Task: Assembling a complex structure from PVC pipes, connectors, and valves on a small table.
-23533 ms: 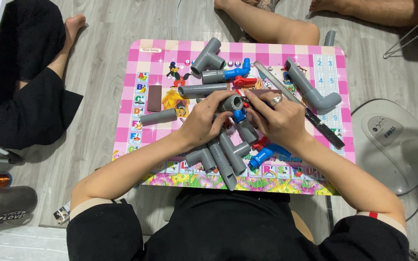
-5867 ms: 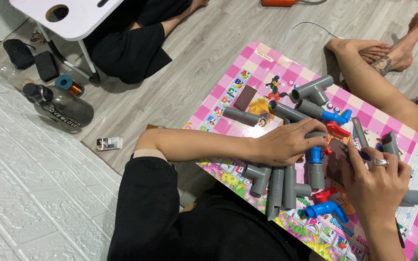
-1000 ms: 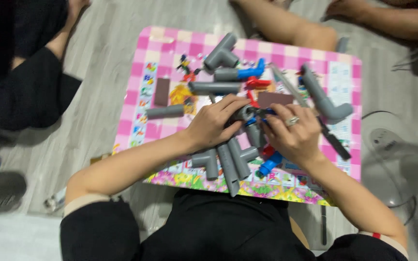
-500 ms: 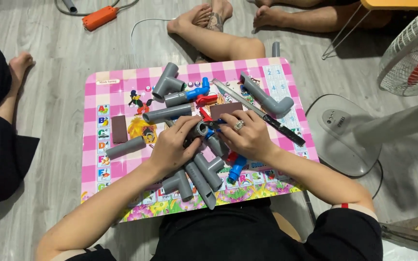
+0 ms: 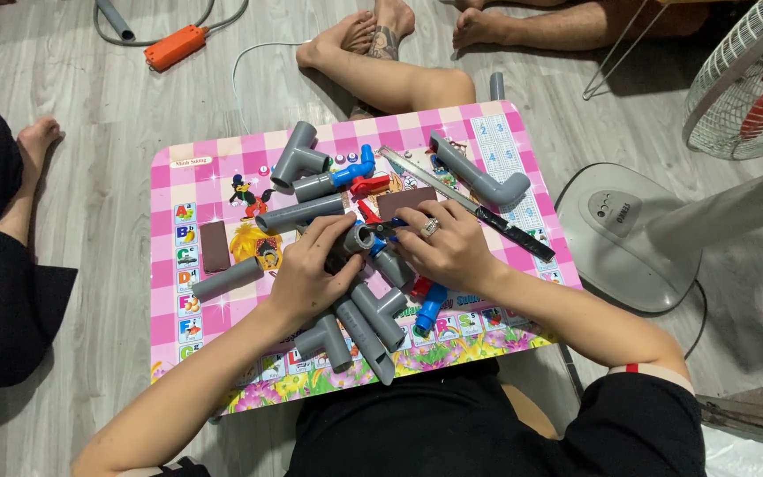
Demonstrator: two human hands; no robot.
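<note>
Both our hands meet mid-table: left hand (image 5: pixel 309 276) curls clamped around a grey pipe fitting (image 5: pixel 357 239), right hand (image 5: pixel 449 251) lies palm-down, fingertips pinching its far end.

This looks like a room in a home. People sit barefoot on the grey wooden floor (image 5: pixel 90 159) around a low pink checked children's table (image 5: pixel 169 300). A white standing fan (image 5: pixel 629 230) stands beside it.

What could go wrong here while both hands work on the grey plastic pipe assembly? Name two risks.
1. The grey plastic pipe pieces reach the near edge of the small pink checked table; a nudge might send them off.
2. The long ruler lies beside the right hand and could be knocked.
</note>
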